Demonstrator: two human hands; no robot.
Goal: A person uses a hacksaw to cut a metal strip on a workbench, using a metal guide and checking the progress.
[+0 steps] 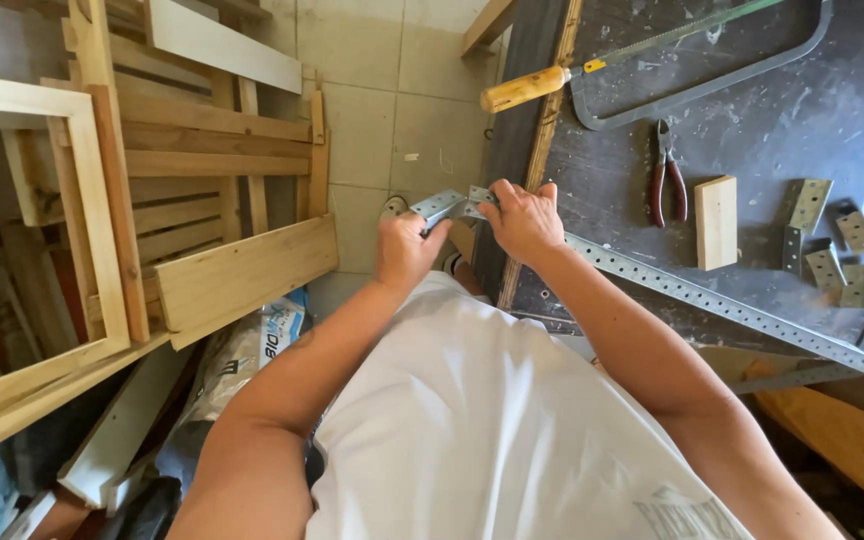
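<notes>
The left hand (404, 248) and the right hand (522, 218) are both closed on the near end of a long perforated metal strip (712, 300), which overhangs the edge of the desk (802, 130) above the tiled floor (392, 110). The left hand grips a bent or folded part of the end, the right hand clamps the strip just beside it at the desk edge. From there the strip runs away to the right across the dark desk top. It looks like thin steel: light for its length, stiff across its width but likely to flex and spring along it, with sharp edges and holes, so a grip on the flat faces seems safest. Further out on the desk lie red-handled pliers (666, 180), a small wood block (717, 222), cut strip pieces (832, 245) and a hacksaw (652, 60). Left of the floor stand stacked wooden frames (152, 200).
</notes>
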